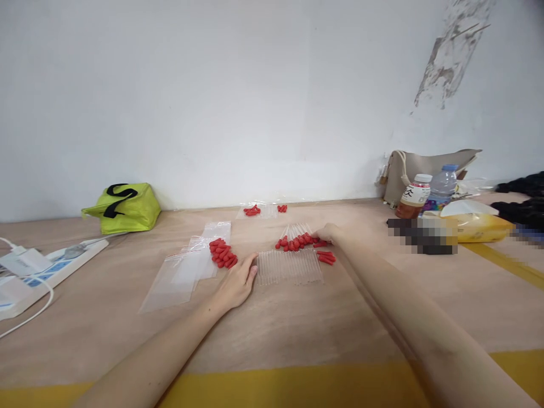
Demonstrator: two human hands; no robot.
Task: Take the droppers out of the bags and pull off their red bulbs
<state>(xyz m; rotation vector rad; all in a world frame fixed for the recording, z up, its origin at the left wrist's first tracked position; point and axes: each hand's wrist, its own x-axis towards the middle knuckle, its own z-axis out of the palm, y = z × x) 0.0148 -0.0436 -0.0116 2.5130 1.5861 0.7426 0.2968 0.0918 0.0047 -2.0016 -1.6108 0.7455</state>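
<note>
My left hand (238,283) rests on the table with fingers stretched out, its fingertips beside the left end of a row of thin clear tubes (289,267). Just beyond that row lies a fan of droppers (297,240), their red bulbs towards me and pale stems pointing away. My right hand (329,233) is at the right end of the fan, fingers extended over the bulbs and partly hidden. A few loose red rubber bulbs (326,258) lie below it. Left of my left hand, a pile of red bulbs (222,253) sits by overlapping clear plastic bags (176,277).
Near the wall lie more red-ended pieces (252,210) on clear plastic. A power strip (63,272) with cables and a lime-green bag (131,209) stand left. At right are a drink bottle (414,197), a water bottle (445,182), a beige bag (395,170) and a yellow tissue pack (480,224).
</note>
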